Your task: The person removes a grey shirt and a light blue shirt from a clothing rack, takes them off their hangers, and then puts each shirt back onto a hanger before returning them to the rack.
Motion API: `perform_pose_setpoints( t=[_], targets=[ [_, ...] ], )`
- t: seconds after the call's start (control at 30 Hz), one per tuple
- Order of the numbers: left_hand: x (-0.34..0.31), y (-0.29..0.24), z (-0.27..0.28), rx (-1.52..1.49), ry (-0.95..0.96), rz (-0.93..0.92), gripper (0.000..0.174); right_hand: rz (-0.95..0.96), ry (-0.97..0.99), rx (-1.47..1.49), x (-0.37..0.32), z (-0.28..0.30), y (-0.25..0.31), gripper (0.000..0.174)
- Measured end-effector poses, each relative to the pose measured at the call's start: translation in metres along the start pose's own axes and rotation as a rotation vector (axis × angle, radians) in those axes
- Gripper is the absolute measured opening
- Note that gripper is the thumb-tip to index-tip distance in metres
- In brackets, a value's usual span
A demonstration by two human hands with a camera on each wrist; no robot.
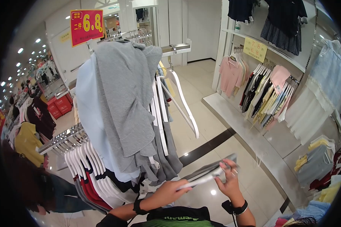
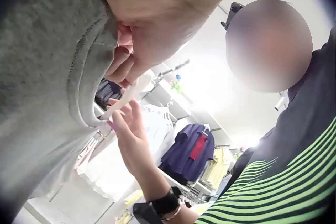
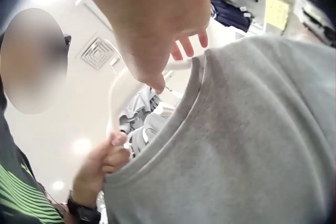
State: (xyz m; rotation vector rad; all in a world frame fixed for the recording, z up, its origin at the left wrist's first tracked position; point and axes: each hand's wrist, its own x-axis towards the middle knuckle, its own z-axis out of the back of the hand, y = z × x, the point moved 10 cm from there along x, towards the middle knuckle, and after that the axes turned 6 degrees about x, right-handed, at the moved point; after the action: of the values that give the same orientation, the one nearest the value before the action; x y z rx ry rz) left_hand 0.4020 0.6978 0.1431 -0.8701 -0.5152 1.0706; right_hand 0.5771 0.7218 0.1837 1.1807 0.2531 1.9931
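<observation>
A grey shirt (image 1: 204, 170) with a round neckline is held in front of the person's body, a white hanger (image 1: 199, 181) at its neck opening. My left hand (image 1: 173, 192) grips the hanger at the near end, beside the collar; its curled fingers show in the right wrist view. Around the far part of the hanger, close to the neckline, bend the thumb and fingers of my right hand (image 1: 228, 181), slightly blurred in the head view. The grey shirt cloth (image 3: 252, 129) fills much of the right wrist view. The hanger's tip is hidden by cloth and hand.
A rack with a metal rail (image 1: 66, 138) stands ahead, with a grey garment (image 1: 121, 90) draped over it and several white hangers below. An unfilled white hanger (image 1: 183, 102) hangs at its right. Wall shelves with hung clothes (image 1: 269, 94) line the right. Another person's legs (image 1: 70, 196) show left.
</observation>
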Motion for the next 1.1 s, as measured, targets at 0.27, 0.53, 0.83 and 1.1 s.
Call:
perform_pose_setpoints(
  t=[0.27,0.53,0.83,1.1],
  targets=[
    [-0.002,-0.053,-0.047,-0.147,0.358,-0.281,0.059,-0.026,-0.332,-0.035,0.015,0.000,-0.095,0.018],
    [-0.010,-0.034,-0.017,0.107,0.201,-0.365,0.050,0.050,-0.088,0.032,0.091,-0.040,-0.137,0.025],
    [-0.083,0.083,-0.013,0.012,-0.009,0.128,0.030,-0.327,0.115,0.222,0.232,-0.100,-0.231,0.027],
    [-0.121,0.112,-0.010,-0.165,-0.198,0.312,0.030,-0.207,0.183,0.275,0.345,-0.145,-0.249,0.040]
  ],
)
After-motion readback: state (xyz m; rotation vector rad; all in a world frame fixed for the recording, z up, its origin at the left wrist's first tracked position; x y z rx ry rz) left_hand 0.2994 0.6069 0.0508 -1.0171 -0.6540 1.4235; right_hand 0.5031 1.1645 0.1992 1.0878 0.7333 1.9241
